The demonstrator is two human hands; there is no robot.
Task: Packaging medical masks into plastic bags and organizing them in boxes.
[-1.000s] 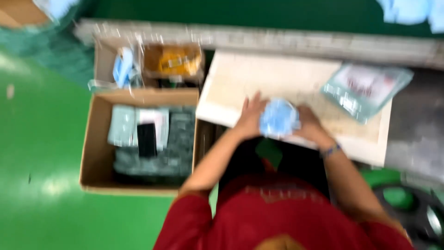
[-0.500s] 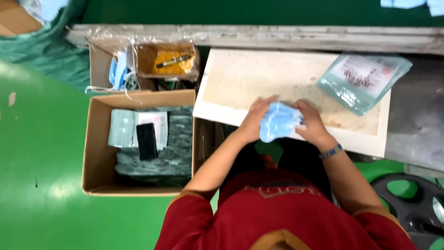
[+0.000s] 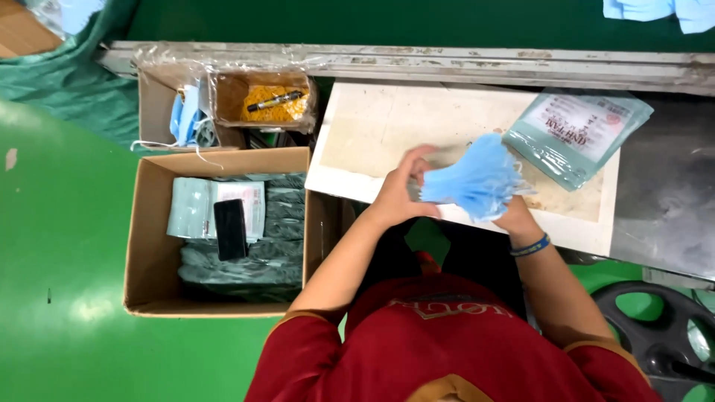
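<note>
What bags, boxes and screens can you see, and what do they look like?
Pouch: flat teal plastic bag with a white label, on the white board, right.
Big cardboard box: brown, open, left, full of teal pouches.
Phone: black, dark screen, lying on those pouches.
Small box: brown, plastic-covered, behind the big box.

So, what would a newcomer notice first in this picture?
First, the stack of blue face masks held over the pale board by the left hand and right hand. Then the open cardboard box on the left, full of sealed packets, with a black phone on top.
</note>
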